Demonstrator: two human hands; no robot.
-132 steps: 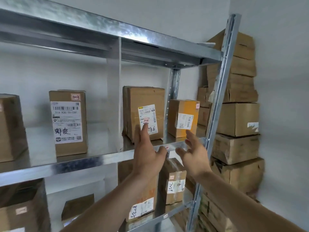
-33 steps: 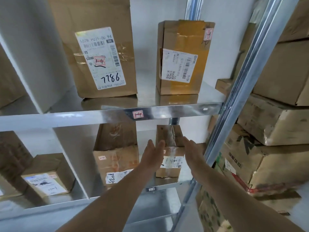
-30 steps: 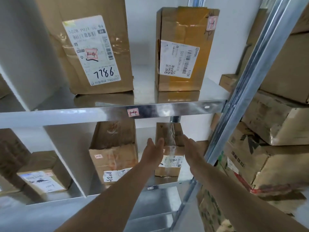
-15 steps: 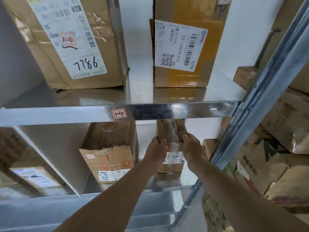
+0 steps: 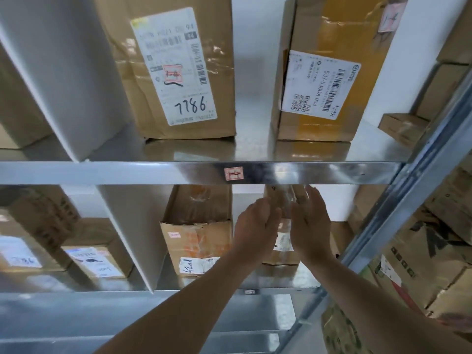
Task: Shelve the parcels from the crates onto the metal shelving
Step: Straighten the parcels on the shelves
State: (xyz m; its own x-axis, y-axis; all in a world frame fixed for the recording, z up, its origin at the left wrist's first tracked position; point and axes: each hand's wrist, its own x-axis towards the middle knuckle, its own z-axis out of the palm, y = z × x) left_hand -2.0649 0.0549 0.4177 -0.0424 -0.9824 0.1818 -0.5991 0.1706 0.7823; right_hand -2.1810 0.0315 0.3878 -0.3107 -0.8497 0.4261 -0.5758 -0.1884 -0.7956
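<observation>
A small upright cardboard parcel (image 5: 285, 200) with clear tape and a white label stands on the lower level of the metal shelving (image 5: 178, 172), at its right end. My left hand (image 5: 255, 226) and my right hand (image 5: 307, 226) hover in front of it, one on each side, fingers straight and loose, holding nothing. The hands hide much of the parcel's front. A larger parcel (image 5: 199, 226) stands just left of it in the same bay.
On the upper level stand a tall parcel marked 7786 (image 5: 178, 70) and a yellow-taped parcel (image 5: 329, 72). White dividers (image 5: 127, 231) split the bays; more parcels (image 5: 94, 259) sit at lower left. Stacked cartons (image 5: 431, 251) fill the space right of the steel upright (image 5: 408, 200).
Half a second ago both hands gripped the small parcel's sides on the lower shelf. Now they have let go and drawn slightly back, fingers spread. The parcel stays standing.
</observation>
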